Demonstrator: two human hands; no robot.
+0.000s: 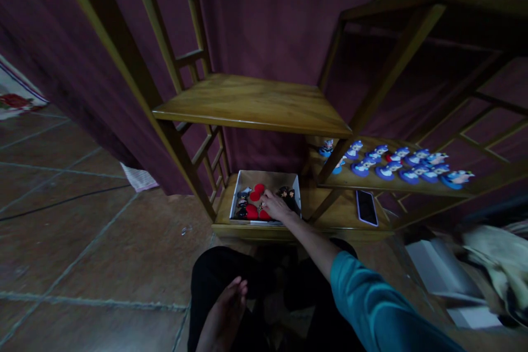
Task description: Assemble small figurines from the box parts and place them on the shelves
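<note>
heart (257,192), red, just beside right hand (276,207), inside white box (276,179)

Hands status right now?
Left hand: loosely open, nothing visible in it.
Right hand: inside white cardboard box, at small red rounded object; grip can't be told.

The right hand (275,207) hides some of the red and black pieces (257,192) in the box (270,177); what its grip touches is unclear. The bottom edge crops the arm behind the left hand (226,308). Pale cloth (497,253) blurs at right; the figurines (386,170) are too small for detail.
</note>
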